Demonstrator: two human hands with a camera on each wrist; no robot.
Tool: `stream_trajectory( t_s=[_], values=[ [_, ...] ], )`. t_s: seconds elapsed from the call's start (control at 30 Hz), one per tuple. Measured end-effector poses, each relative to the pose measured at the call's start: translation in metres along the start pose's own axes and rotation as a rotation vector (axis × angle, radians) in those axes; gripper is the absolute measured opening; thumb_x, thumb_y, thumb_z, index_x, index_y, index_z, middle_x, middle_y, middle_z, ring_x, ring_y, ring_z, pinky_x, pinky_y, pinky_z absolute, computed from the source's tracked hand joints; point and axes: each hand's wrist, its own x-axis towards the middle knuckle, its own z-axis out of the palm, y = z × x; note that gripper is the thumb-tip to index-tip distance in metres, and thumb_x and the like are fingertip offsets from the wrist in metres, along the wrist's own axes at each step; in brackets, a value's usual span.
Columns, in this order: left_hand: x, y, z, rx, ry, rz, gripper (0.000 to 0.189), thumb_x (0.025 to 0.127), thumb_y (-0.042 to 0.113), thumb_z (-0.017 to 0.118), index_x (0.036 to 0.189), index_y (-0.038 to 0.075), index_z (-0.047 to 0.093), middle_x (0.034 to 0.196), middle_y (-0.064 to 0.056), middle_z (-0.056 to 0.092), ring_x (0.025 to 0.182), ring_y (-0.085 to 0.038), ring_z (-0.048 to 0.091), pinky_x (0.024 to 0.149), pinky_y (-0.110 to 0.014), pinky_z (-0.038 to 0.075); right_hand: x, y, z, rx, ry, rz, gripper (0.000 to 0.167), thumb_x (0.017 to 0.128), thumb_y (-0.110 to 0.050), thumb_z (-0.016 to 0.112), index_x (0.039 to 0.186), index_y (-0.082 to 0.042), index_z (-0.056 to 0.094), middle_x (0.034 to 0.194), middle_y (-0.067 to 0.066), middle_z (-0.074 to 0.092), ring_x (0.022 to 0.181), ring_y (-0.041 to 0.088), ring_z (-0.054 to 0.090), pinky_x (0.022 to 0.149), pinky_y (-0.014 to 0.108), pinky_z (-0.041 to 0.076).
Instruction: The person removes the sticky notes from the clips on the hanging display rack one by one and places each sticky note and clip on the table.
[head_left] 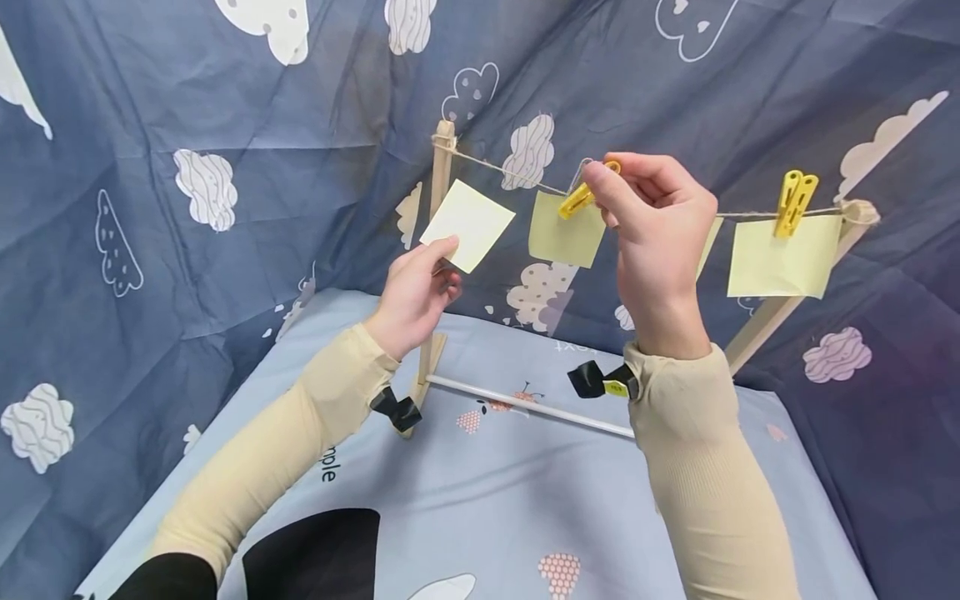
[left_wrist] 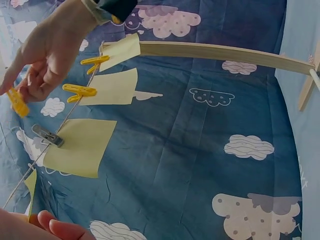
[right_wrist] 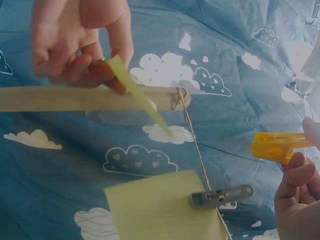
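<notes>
My left hand (head_left: 416, 300) holds a pale yellow sticky note (head_left: 471, 223) near its lower corner, just left of the twine (head_left: 495, 167). Between thumb and fingers, my right hand (head_left: 663, 229) pinches a yellow clothespin (right_wrist: 272, 146), which stands apart from the line in the right wrist view. Beside it, a sticky note (left_wrist: 80, 148) hangs from the twine under a grey clip (left_wrist: 47, 135). Two more notes hang farther right, each under a yellow clothespin (left_wrist: 79, 91); my right hand mostly hides the nearer one in the head view.
The twine runs between a left wooden post (head_left: 441, 171) and a right wooden post (head_left: 780, 317). A white rod (head_left: 525, 403) crosses low near the light blue sheet (head_left: 480, 483). Dark blue cloud-patterned cloth (head_left: 337, 225) stands behind and at both sides.
</notes>
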Motion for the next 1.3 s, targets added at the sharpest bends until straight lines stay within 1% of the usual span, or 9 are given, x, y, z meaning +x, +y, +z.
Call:
stream_trajectory(
  t_s=[0.2,0.37,0.53,0.7,0.83,0.93,1.03,1.13,1.3],
  values=[
    [-0.001,-0.001,-0.003,0.018,-0.006,0.041,0.028,0.094,0.014,0.059,0.069,0.013,0.047,0.075,0.001,0.047,0.062,-0.012,0.045,0.064,-0.024,0.038,-0.008,-0.003,-0.016,0.009,-0.009,0.023,0.020,0.074,0.006,0.077,0.092,0.010,0.069,0.077,0.011,0.068,0.060,0.019,0.051,0.056,0.023,0.042],
    [-0.003,-0.002,-0.005,0.062,-0.019,0.070,0.034,0.094,0.012,0.059,0.063,0.012,0.045,0.077,0.001,0.049,0.061,-0.012,0.045,0.063,-0.023,0.039,-0.020,-0.006,-0.027,0.022,-0.032,0.049,0.018,0.079,0.007,0.072,0.096,0.009,0.067,0.080,0.012,0.069,0.063,0.019,0.054,0.057,0.022,0.045],
    [-0.004,-0.002,-0.008,0.107,-0.043,0.103,0.024,0.093,0.010,0.057,0.071,0.011,0.051,0.075,0.001,0.053,0.061,-0.012,0.047,0.063,-0.023,0.037,-0.029,-0.007,-0.038,-0.005,-0.068,0.024,0.016,0.082,0.005,0.070,0.098,0.006,0.067,0.088,0.015,0.071,0.068,0.018,0.058,0.056,0.022,0.044],
    [-0.006,-0.004,-0.011,0.148,-0.047,0.136,0.020,0.092,0.007,0.057,0.072,0.010,0.054,0.074,0.001,0.053,0.061,-0.012,0.048,0.064,-0.022,0.039,-0.038,-0.005,-0.050,0.043,-0.076,0.079,0.020,0.081,0.010,0.068,0.100,0.007,0.063,0.093,0.016,0.069,0.073,0.019,0.061,0.055,0.021,0.045],
    [-0.006,-0.006,-0.013,0.192,-0.062,0.152,0.013,0.092,0.007,0.057,0.079,0.007,0.056,0.078,0.000,0.053,0.064,-0.012,0.050,0.065,-0.021,0.043,-0.045,-0.002,-0.062,0.051,-0.079,0.097,0.025,0.079,0.015,0.067,0.102,0.008,0.061,0.097,0.017,0.066,0.068,0.020,0.058,0.054,0.021,0.044],
    [-0.007,-0.009,-0.015,0.232,-0.073,0.155,0.005,0.093,0.008,0.058,0.089,0.005,0.057,0.082,-0.001,0.056,0.065,-0.011,0.053,0.066,-0.021,0.046,-0.050,0.001,-0.072,0.033,-0.072,0.098,0.027,0.078,0.017,0.066,0.104,0.008,0.061,0.099,0.017,0.064,0.066,0.019,0.057,0.055,0.020,0.045],
    [-0.007,-0.011,-0.018,0.278,-0.082,0.161,0.007,0.093,0.009,0.058,0.098,0.004,0.059,0.082,0.000,0.059,0.065,-0.011,0.056,0.066,-0.021,0.047,-0.057,0.003,-0.082,0.032,-0.053,0.112,0.029,0.078,0.018,0.066,0.104,0.007,0.061,0.101,0.017,0.062,0.066,0.019,0.059,0.057,0.020,0.049],
    [-0.007,-0.014,-0.022,0.307,-0.089,0.175,0.009,0.092,0.009,0.060,0.100,0.004,0.060,0.079,0.001,0.061,0.064,-0.013,0.056,0.066,-0.021,0.047,-0.064,0.007,-0.093,0.051,-0.021,0.143,0.029,0.078,0.020,0.065,0.104,0.007,0.060,0.103,0.017,0.060,0.068,0.019,0.061,0.059,0.021,0.051],
    [-0.005,-0.020,-0.030,0.341,-0.093,0.176,0.009,0.091,0.008,0.063,0.099,0.005,0.061,0.077,0.002,0.062,0.063,-0.013,0.059,0.066,-0.021,0.046,-0.077,0.018,-0.108,0.054,0.059,0.240,0.026,0.081,0.018,0.062,0.102,0.003,0.058,0.105,0.015,0.052,0.069,0.016,0.059,0.060,0.019,0.050]
  ],
)
